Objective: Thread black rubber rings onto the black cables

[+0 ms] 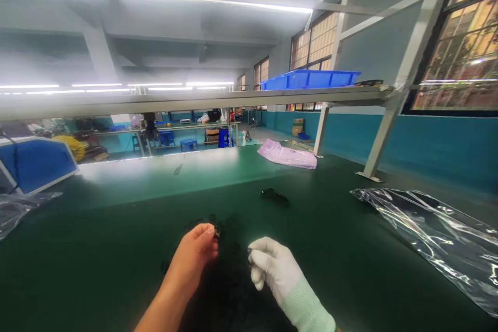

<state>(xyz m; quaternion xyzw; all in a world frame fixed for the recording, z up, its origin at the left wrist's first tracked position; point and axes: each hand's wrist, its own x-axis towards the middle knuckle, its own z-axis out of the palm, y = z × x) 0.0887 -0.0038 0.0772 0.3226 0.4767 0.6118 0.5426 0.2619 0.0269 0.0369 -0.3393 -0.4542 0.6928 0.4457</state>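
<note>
My bare left hand (197,250) is closed in a pinch on a small dark piece, mostly hidden by the fingers, above the green tabletop (116,249). To its right, my right hand (271,265), in a white glove with a pale green cuff, pinches a small dark curved piece (249,258) between thumb and forefinger. The hands are apart. Beneath and between them lie several small black pieces (229,228), too dark and blurred to name. Farther back rests a shiny black item (274,196) whose kind I cannot make out.
Clear plastic bags lie at the right (436,238) and at the left edge (23,210). A pink plastic bag (288,154) sits at the back. Overhead, a shelf (194,99) carries a blue tray (311,80). A blue panel with a white frame (39,164) stands at left.
</note>
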